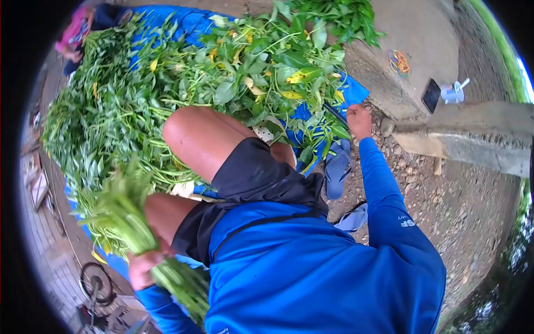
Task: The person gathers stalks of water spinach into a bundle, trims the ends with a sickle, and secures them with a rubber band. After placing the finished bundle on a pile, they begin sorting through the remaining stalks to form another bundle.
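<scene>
My left hand (146,268) is closed around the stems of a thick bunch of leafy greens (127,220), perhaps water spinach, beside my left knee. Its leafy end is blurred and points up and left; the cut-looking stems hang toward my lap. On the other side, my right hand (360,119) is closed, with a dark, thin blade of what looks like a knife (335,113) reaching from it toward the leaves. The handle is hidden in the fist. A big heap of the same greens (150,106), some leaves yellow, spreads before my knees.
The heap lies on a blue tarp (186,22). Flip-flops (337,170) rest on stony ground at my right. Orange bands (399,63), a phone-like dark slab (431,96) and a white cup (451,93) are on the concrete. Another person (76,34) sits at far left.
</scene>
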`<state>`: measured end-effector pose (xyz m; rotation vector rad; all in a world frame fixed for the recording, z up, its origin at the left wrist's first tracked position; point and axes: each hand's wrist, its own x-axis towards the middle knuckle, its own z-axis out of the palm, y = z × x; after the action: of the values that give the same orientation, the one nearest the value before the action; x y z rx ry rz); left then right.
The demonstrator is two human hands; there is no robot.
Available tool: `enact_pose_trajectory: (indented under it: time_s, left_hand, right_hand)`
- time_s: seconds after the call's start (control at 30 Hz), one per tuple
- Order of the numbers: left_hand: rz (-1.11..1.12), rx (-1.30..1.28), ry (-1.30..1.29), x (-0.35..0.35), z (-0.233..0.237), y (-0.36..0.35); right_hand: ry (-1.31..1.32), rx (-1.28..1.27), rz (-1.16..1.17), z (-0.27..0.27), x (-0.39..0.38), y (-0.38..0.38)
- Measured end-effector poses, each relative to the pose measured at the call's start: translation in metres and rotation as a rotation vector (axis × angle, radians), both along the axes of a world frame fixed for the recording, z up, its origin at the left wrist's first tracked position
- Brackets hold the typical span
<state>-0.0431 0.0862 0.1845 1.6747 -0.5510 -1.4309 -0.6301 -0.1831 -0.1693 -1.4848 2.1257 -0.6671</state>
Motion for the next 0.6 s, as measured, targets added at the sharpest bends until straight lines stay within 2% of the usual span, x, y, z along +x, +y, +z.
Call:
enact_pose_trajectory:
  time_s: [0.03, 0.07, 0.1, 0.13, 0.23, 0.27, 0.37, 0.5, 0.6]
  left_hand:
    - [0.072, 0.049, 0.098, -0.039, -0.011, -0.032]
    - [0.037, -0.001, 0.113, -0.063, -0.014, -0.059]
    - [-0.055, 0.04, 0.238, -0.058, -0.03, -0.074]
    - [-0.081, 0.029, 0.234, -0.066, -0.032, -0.09]
    - [-0.164, 0.034, 0.183, -0.081, -0.029, -0.125]
    - [-0.17, 0.042, 0.173, -0.086, -0.025, -0.133]
    - [-0.178, 0.034, 0.191, -0.092, -0.027, -0.147]
    - [-0.148, 0.033, 0.159, -0.089, -0.02, -0.156]
    - [-0.134, 0.012, 0.151, -0.086, -0.024, -0.161]
  right_hand:
    - [0.045, 0.051, 0.025, -0.015, -0.005, 0.006]
    - [0.103, 0.0, 0.08, -0.029, -0.007, 0.013]
    - [0.164, -0.051, 0.142, -0.047, -0.008, 0.02]
    - [0.225, -0.109, 0.21, -0.055, -0.006, 0.018]
    - [0.335, -0.016, 0.21, -0.065, 0.014, 0.001]
    - [0.326, 0.178, 0.223, -0.064, 0.018, -0.004]
    - [0.35, 0.392, 0.203, -0.061, 0.023, -0.023]
    - [0.251, 0.315, 0.413, -0.044, -0.003, -0.019]
    - [0.391, 0.276, 0.49, 0.0, -0.031, -0.009]
